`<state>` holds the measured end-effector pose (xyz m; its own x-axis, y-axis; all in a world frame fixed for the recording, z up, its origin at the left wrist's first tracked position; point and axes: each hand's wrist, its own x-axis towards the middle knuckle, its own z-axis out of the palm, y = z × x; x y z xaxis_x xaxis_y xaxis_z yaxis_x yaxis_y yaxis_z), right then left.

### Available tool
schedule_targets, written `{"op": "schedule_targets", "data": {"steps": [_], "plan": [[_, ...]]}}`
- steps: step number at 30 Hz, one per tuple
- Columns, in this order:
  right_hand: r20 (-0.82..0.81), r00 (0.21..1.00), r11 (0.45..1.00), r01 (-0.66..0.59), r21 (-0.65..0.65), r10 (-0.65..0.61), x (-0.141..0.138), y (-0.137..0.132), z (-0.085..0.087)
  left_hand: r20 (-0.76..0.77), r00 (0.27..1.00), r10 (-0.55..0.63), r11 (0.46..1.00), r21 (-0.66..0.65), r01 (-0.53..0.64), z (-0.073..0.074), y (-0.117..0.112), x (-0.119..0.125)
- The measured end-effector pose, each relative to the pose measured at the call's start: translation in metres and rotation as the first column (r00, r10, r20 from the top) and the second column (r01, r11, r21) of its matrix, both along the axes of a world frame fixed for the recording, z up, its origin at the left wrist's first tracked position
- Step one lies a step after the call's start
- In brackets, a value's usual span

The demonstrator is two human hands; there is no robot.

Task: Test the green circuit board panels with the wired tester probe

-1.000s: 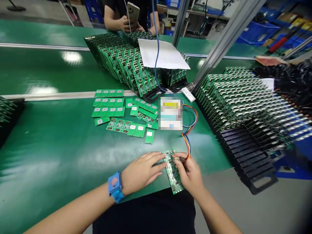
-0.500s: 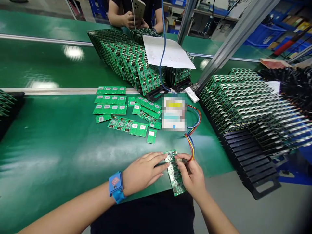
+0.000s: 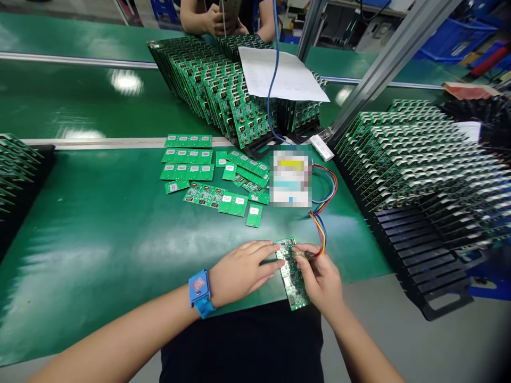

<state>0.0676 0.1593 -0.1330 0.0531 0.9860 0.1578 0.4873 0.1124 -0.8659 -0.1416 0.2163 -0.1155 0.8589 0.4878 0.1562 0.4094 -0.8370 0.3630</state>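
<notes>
A green circuit board (image 3: pixel 292 282) lies at the table's front edge, its near end jutting slightly past it. My left hand (image 3: pixel 244 272) rests flat with outstretched fingers, and their tips touch the board's left edge. On the other side, my right hand (image 3: pixel 322 279) pinches a connector (image 3: pixel 305 255) against the board's upper right edge. Red, yellow and blue wires (image 3: pixel 321 234) run from that connector towards a blurred white box (image 3: pixel 290 181). A blue wrist strap (image 3: pixel 200 290) circles my left wrist.
Several loose circuit boards (image 3: pixel 187 172) lie beyond my hands. Racks of upright boards stand at the back (image 3: pixel 223 96), right (image 3: pixel 415 159) and far left (image 3: pixel 19 170). A paper sheet (image 3: pixel 283 74) covers part of the back rack. Across the table, a person (image 3: pixel 199 20) holds a phone.
The camera view has shifted a little, so the scene sits further right and higher. Both hands keep their places on the board, with the connector still pinched in my right hand.
</notes>
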Motion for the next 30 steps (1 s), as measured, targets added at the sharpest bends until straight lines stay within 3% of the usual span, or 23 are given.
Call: {"op": "schedule_targets", "data": {"steps": [11,22,30], "plan": [[-0.026,0.999,0.999,0.036,0.006,-0.036,0.001,-0.001,0.0,-0.015,1.0,-0.012,1.0,-0.012,0.012,0.001,0.001,-0.001],[-0.289,0.943,0.983,0.135,-0.121,-0.165,0.004,-0.025,0.009,-0.046,0.999,-0.026,0.999,-0.022,0.025,0.001,0.002,0.001],[-0.222,0.968,0.989,0.092,-0.119,-0.117,0.007,-0.03,0.007,-0.026,0.999,-0.032,0.999,-0.011,0.032,0.0,0.003,0.001]]}}
